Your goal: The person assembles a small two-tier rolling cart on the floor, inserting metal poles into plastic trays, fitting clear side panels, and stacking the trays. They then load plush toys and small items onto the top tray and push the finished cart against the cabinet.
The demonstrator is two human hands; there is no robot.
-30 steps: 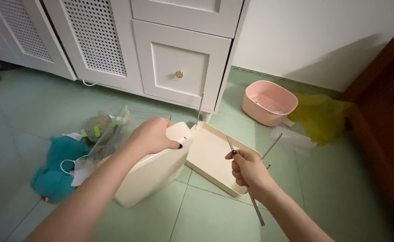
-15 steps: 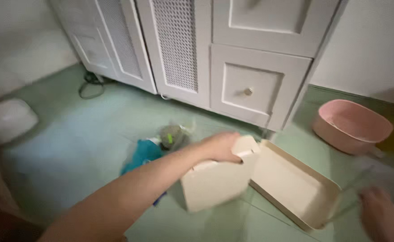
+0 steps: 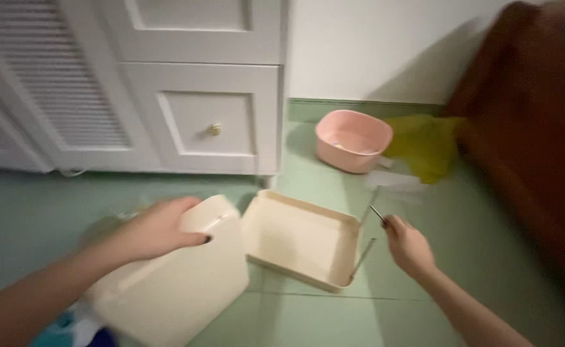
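My left hand (image 3: pixel 157 228) grips the top edge of a cream plastic bin (image 3: pixel 180 289) that stands tilted on the green tiled floor. Right beside it lies a shallow cream tray-shaped lid (image 3: pixel 302 241), open side up. My right hand (image 3: pixel 409 245) hovers just right of the lid, closed around a thin metal rod (image 3: pixel 375 212) that points up and to the left from the fist.
A white cabinet with a drawer and brass knob (image 3: pixel 214 130) stands behind. A pink basin (image 3: pixel 353 140) and a yellow bag (image 3: pixel 427 146) sit by the wall. Dark red-brown furniture (image 3: pixel 526 141) fills the right side. Blue cloth (image 3: pixel 64 324) shows under the bin.
The view has swung back to the right after turning left. My left hand keeps hold of the bin; my right hand with the rod is in sight again beside the lid.
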